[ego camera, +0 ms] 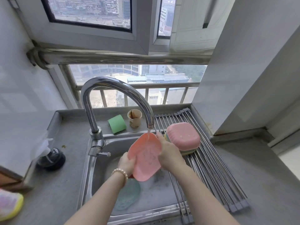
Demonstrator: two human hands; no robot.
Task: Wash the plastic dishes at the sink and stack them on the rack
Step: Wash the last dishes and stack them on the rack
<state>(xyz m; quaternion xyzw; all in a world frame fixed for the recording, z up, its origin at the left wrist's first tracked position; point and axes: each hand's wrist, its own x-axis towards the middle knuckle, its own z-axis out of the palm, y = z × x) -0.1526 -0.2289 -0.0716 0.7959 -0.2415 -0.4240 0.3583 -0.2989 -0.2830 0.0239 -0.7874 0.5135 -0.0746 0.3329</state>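
Now both hands, left hand (125, 163) & right hand (167, 151), grip wet salmon-pink squarish plastic dish (144, 157) under tap stream.

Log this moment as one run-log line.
rinsing | both hands, left hand and right hand, grip pink dish under faucet | washed stack on rack

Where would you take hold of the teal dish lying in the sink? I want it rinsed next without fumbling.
Probably by its near rim, coming from above on the person's side. The teal dish lies flat and low in the sink, its far part hidden under the left forearm and the pink dish. Flat as it lies, the exposed edge is all fingers can get under.
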